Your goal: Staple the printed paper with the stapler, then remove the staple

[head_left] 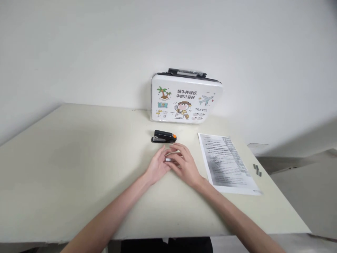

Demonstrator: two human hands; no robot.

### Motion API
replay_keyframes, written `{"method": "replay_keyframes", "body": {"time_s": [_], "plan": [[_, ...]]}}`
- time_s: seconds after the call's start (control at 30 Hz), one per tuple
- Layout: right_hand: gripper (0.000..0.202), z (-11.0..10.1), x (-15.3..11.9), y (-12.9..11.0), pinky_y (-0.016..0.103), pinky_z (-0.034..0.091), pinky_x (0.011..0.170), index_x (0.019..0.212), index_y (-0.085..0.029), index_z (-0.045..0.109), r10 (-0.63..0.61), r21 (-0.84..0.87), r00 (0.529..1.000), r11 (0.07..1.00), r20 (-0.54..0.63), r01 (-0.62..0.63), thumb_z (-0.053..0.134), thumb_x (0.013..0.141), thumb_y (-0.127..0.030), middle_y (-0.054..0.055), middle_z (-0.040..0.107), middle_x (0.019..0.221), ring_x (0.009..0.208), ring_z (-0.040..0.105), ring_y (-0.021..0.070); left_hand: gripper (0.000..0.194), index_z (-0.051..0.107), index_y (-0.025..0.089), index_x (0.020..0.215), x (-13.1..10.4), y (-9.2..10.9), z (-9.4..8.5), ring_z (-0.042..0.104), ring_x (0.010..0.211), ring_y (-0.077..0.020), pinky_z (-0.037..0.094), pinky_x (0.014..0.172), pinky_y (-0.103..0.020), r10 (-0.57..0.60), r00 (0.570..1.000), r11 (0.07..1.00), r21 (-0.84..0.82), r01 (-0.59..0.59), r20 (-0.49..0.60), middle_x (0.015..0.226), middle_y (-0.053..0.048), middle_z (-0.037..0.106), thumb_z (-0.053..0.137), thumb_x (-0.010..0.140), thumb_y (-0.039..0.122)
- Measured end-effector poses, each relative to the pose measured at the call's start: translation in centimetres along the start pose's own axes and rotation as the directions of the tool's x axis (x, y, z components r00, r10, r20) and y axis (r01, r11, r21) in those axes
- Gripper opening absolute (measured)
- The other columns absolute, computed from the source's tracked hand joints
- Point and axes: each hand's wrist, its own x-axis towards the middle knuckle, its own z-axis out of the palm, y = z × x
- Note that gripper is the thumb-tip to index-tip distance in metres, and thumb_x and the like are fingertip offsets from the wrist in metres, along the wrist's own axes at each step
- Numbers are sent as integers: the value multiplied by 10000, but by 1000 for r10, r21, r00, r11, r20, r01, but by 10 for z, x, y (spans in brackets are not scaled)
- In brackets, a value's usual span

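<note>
My left hand (pixel 158 165) and my right hand (pixel 185 164) meet over the middle of the table, fingers curled toward each other. Between them shows a bit of a small white thing (pixel 168 159); the fingers cover most of it, so its kind cannot be made out. Just beyond my fingertips lies a black stapler (pixel 163 136) with an orange end at the right. To the right of my right hand, a printed sheet of paper (pixel 223 161) lies flat. Several short grey staple strips (pixel 257 170) are beside the sheet, close to the table's right edge.
A white case (pixel 185 100) with cartoon prints and a black handle stands upright against the wall (pixel 92 52) behind the stapler. The pale table (pixel 65 175) stretches far to the left. Past its right edge, a light panel (pixel 310 182) stands lower down.
</note>
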Motion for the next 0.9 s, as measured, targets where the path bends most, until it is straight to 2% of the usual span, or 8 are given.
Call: {"method": "replay_keyframes", "body": {"time_s": [0.13,0.27,0.43,0.5,0.6,0.7,0.8,0.9], "plan": [[174,-43,-35,1,518,560,1026,1183,-290,692,111,-67,993,991,-43,-114,671,1013,-256,106,661,1308,1251,630,287,472,784,79,1094,1,-6,-2,732,1036,-279,565,920,-364,-34,997,996,88,28,69,1135,-206,763,561,1046,492],[123,-101,-91,24,452,582,913,1123,-270,710,286,-185,953,936,-102,-301,667,1019,-321,83,725,1136,1054,698,266,439,787,80,1062,6,-2,-5,734,970,-284,568,896,-388,-28,999,994,109,23,40,1112,-219,763,592,1024,471],[287,-169,-159,67,388,549,686,1065,-250,726,522,-317,811,747,-263,-584,623,1015,-513,90,767,1029,869,707,270,371,784,82,1015,9,4,0,702,839,-245,576,790,-347,-34,999,997,70,36,-41,986,-181,748,593,1015,400],[389,-189,-179,82,397,539,710,1052,-237,738,561,-370,769,674,-306,-639,590,1003,-594,106,766,1025,876,699,281,363,777,78,1014,9,6,3,691,815,-238,577,774,-342,-39,998,997,67,42,-55,952,-172,734,586,1017,387],[513,-206,-203,100,432,523,842,1059,-219,753,601,-451,722,568,-344,-688,520,995,-672,129,752,1057,917,681,291,375,766,68,1017,9,7,7,675,784,-224,578,752,-333,-38,996,998,57,42,-78,917,-158,714,549,1038,374],[556,-213,-216,112,451,501,888,1087,-213,752,638,-489,679,490,-363,-722,465,1003,-681,140,739,1082,939,656,297,404,758,61,1011,9,8,9,663,764,-213,579,735,-324,-36,993,999,31,39,-111,902,-146,696,504,1062,371],[559,-215,-222,116,469,491,899,1091,-214,744,642,-506,659,448,-392,-737,441,1006,-676,146,728,1083,1023,632,331,400,751,63,1006,10,9,10,657,756,-209,583,722,-319,-32,990,999,-3,32,-140,888,-139,684,498,1065,367],[547,-214,-222,113,484,491,921,1129,-208,732,621,-488,654,449,-432,-749,486,986,-674,152,716,1098,1041,631,342,389,745,56,1010,10,9,11,658,763,-207,587,710,-315,-22,987,1000,-20,19,-159,879,-136,675,502,1061,354]]}}
